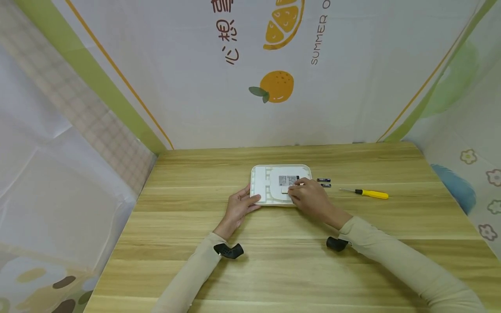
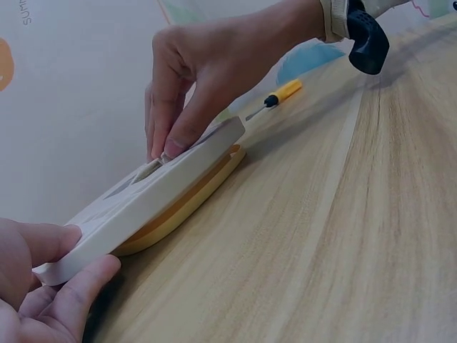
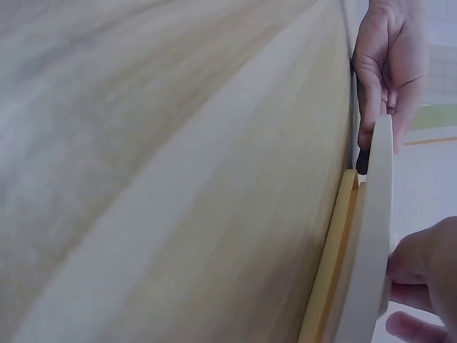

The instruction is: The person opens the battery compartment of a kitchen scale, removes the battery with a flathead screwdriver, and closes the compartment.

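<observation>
A white rounded-corner plastic device (image 1: pixel 259 178) lies back side up on the table, a printed label (image 1: pixel 287 180) on its raised panel. Under it shows a yellow rim (image 2: pixel 189 214). At its lower left corner my left hand (image 1: pixel 238 205) grips the edge, thumb on top and fingers beneath. Over the panel, my right hand (image 1: pixel 311 198) pinches a small pale cover-like piece (image 1: pixel 285 190) beside the label, between thumb and fingertips. That piece stands tilted up from the panel in the left wrist view. Its far side is hidden behind the fingers.
Just right of the device lie two dark batteries (image 1: pixel 323 180). Farther right is a screwdriver (image 1: pixel 375 194) with a yellow handle, its tip toward the device. A printed cloth (image 1: pixel 235 108) hangs along the table's back edge.
</observation>
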The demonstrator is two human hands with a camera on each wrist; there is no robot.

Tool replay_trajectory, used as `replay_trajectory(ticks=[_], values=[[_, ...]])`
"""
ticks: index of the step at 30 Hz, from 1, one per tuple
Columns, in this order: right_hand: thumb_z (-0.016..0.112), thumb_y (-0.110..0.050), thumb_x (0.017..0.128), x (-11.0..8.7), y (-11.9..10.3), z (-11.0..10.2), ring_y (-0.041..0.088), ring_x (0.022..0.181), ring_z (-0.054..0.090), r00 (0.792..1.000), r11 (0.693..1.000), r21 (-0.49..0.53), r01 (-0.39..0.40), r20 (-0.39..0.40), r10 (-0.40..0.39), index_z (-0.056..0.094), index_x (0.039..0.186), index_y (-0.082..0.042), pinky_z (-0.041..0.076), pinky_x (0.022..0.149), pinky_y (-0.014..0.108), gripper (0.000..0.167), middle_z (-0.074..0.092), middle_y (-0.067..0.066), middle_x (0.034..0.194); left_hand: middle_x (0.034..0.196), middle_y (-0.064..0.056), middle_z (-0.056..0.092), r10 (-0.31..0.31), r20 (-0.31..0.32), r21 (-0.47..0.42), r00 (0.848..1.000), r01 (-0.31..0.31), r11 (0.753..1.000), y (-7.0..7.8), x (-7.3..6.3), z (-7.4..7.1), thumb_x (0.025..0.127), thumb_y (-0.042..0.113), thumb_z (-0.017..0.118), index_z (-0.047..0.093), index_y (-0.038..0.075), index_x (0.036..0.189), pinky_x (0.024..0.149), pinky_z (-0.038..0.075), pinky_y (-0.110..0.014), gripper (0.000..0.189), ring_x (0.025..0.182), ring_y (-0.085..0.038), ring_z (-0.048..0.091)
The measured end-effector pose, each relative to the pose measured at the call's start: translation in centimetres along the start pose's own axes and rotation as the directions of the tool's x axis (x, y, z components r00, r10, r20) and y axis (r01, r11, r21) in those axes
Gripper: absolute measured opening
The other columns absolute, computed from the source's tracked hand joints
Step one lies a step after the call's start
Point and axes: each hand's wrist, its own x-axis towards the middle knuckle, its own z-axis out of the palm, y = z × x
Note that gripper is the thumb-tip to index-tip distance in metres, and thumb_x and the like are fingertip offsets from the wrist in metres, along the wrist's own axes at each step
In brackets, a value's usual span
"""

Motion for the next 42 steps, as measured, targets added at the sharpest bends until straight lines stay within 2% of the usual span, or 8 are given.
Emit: replay_trajectory(ticks=[8, 12, 19, 25, 31, 35, 38, 42], values=[[0.071, -0.010, 0.086, -0.2, -0.2, -0.5, 0.032, 0.104, 0.070, 0.993, 0.999, 0.006, -0.040, 0.109, 0.039, 0.082, 0.102, -0.008, 0.062, 0.082, 0.052, 0.019, 0.078, 0.004, 0.108, 0.139, -0.034, 0.055, 0.013, 0.008, -0.004, 1.000, -0.013, 1.000, -0.2, 0.1, 0.0, 0.098, -0.004, 0.065, 0.038, -0.003, 0.155, 0.089, 0.063, -0.034, 0.063, 0.107, -0.027, 0.071], [0.069, -0.009, 0.087, -0.3, -0.3, -0.6, 0.034, 0.106, 0.070, 0.989, 0.998, 0.001, -0.065, 0.132, 0.064, 0.082, 0.104, -0.008, 0.061, 0.083, 0.054, 0.022, 0.077, 0.005, 0.112, 0.139, -0.034, 0.055, 0.013, 0.007, -0.009, 1.000, -0.013, 1.000, -0.2, 0.2, 0.0, 0.097, -0.004, 0.065, 0.038, -0.003, 0.154, 0.089, 0.063, -0.034, 0.063, 0.107, -0.027, 0.071], [0.064, -0.012, 0.093, -0.6, -0.5, -0.7, 0.035, 0.111, 0.068, 0.986, 0.999, -0.049, 0.001, 0.165, 0.007, 0.079, 0.110, -0.006, 0.060, 0.091, 0.051, 0.024, 0.075, 0.008, 0.119, 0.140, -0.033, 0.055, 0.009, 0.006, -0.006, 1.000, -0.009, 1.000, -0.3, 0.1, -0.1, 0.097, -0.004, 0.066, 0.038, -0.002, 0.154, 0.089, 0.063, -0.034, 0.063, 0.111, -0.030, 0.069], [0.066, -0.008, 0.091, -0.5, -0.4, -1.1, 0.036, 0.110, 0.068, 0.987, 0.999, 0.019, -0.037, 0.156, 0.034, 0.080, 0.110, -0.005, 0.059, 0.094, 0.050, 0.023, 0.075, 0.009, 0.117, 0.140, -0.032, 0.055, 0.006, 0.012, -0.004, 1.000, -0.006, 1.000, -0.2, 0.2, 0.0, 0.098, -0.003, 0.066, 0.039, -0.001, 0.155, 0.089, 0.063, -0.035, 0.063, 0.119, -0.035, 0.065], [0.064, -0.012, 0.095, -0.4, -0.3, -1.2, 0.036, 0.114, 0.066, 0.976, 0.998, -0.060, 0.028, 0.216, -0.015, 0.078, 0.115, -0.005, 0.059, 0.093, 0.051, 0.025, 0.074, 0.008, 0.121, 0.140, -0.032, 0.055, 0.002, 0.000, -0.007, 1.000, -0.002, 1.000, -0.2, 0.2, 0.1, 0.097, -0.004, 0.066, 0.039, -0.001, 0.155, 0.089, 0.063, -0.035, 0.064, 0.120, -0.036, 0.064], [0.063, -0.009, 0.094, -0.6, -0.1, -0.9, 0.036, 0.113, 0.067, 0.979, 1.000, 0.009, -0.024, 0.202, 0.022, 0.079, 0.114, -0.006, 0.060, 0.094, 0.049, 0.025, 0.074, 0.009, 0.121, 0.140, -0.032, 0.055, -0.002, -0.005, -0.008, 1.000, 0.001, 1.000, -0.2, 0.2, 0.1, 0.097, -0.005, 0.066, 0.039, -0.002, 0.154, 0.089, 0.063, -0.035, 0.064, 0.120, -0.035, 0.064], [0.064, -0.007, 0.093, -0.7, 0.2, -0.8, 0.036, 0.111, 0.068, 0.982, 0.995, 0.073, -0.074, 0.180, 0.060, 0.079, 0.113, -0.007, 0.062, 0.088, 0.048, 0.025, 0.075, 0.007, 0.119, 0.140, -0.033, 0.054, 0.004, -0.010, -0.010, 1.000, -0.005, 1.000, -0.3, 0.2, 0.2, 0.097, -0.005, 0.066, 0.039, -0.003, 0.154, 0.089, 0.063, -0.035, 0.064, 0.120, -0.036, 0.064], [0.066, -0.005, 0.092, -0.7, 0.6, -0.9, 0.034, 0.111, 0.068, 0.982, 0.988, 0.129, -0.089, 0.175, 0.066, 0.079, 0.114, -0.007, 0.062, 0.088, 0.049, 0.026, 0.075, 0.005, 0.119, 0.140, -0.035, 0.054, 0.011, -0.022, -0.009, 1.000, -0.012, 1.000, -0.3, 0.2, 0.2, 0.097, -0.005, 0.066, 0.038, -0.004, 0.154, 0.088, 0.063, -0.034, 0.063, 0.118, -0.035, 0.065]])
